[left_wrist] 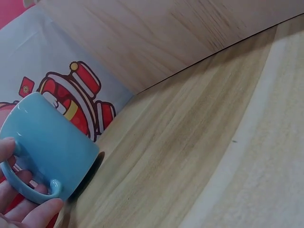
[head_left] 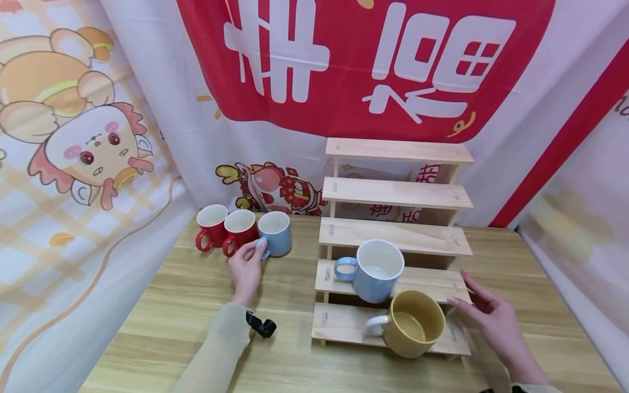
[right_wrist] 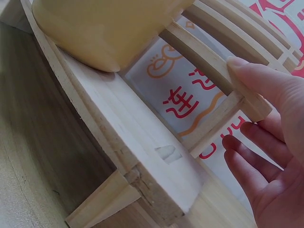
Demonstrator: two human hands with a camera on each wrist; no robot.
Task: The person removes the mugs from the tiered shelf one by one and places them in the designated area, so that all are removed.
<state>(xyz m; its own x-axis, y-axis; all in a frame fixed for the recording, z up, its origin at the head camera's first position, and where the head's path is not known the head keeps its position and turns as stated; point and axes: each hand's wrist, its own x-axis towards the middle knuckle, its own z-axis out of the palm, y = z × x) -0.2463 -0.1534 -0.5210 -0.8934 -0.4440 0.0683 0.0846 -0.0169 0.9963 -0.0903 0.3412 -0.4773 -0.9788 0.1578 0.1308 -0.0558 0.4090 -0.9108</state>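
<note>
My left hand (head_left: 247,270) grips the handle of a light blue mug (head_left: 277,233) standing upright at the back left of the table. In the left wrist view, fingers curl around that blue mug's handle (left_wrist: 35,191). My right hand (head_left: 496,322) pinches the right end of a board on a stepped wooden shelf (head_left: 393,234), thumb on top. The right wrist view shows its other fingers (right_wrist: 247,166) loosely bent beside the board. A second blue mug (head_left: 375,273) sits on the second step from the bottom, and a tan mug (head_left: 415,325) with a white handle on the lowest.
Two red mugs (head_left: 212,225) with white insides stand left of the blue one, handles toward the front left. The shelf's three upper steps hold no mugs. Printed cloth (head_left: 275,131) hangs behind the wooden table (head_left: 162,316) and along both sides.
</note>
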